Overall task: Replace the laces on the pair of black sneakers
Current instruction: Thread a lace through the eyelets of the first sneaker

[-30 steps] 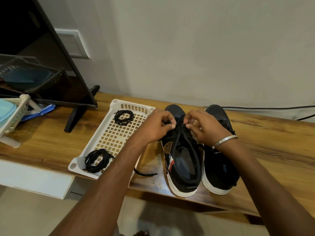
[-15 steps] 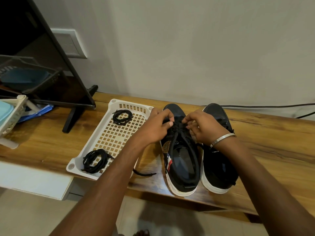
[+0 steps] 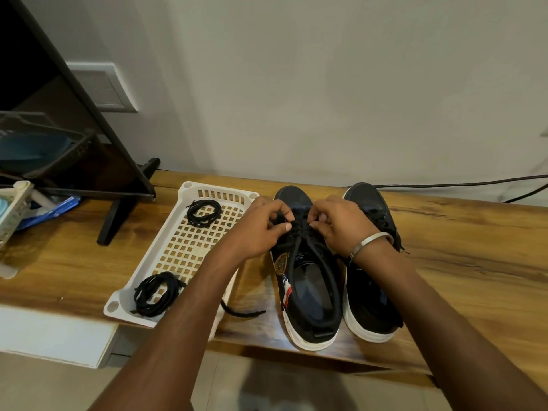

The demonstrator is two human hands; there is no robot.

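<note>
I have my left hand (image 3: 261, 229) and right hand (image 3: 341, 226) curled, both pinching the lace (image 3: 299, 229) on the left sneaker (image 3: 305, 280) at twelve o'clock. The right sneaker (image 3: 370, 292) sits touching it at three o'clock, seemingly unlaced; two lace bundles (image 3: 157, 293) wait in the basket (image 3: 181, 256) at nine. I judge less than half done.

No legible text, brand name or number appears. The left black canvas sneaker with a white rubber sole (image 3: 308, 295) carries a gold emblem and a red, white and blue mark on its outer side, plus small pale characters on the tongue, all too small to read.
</note>
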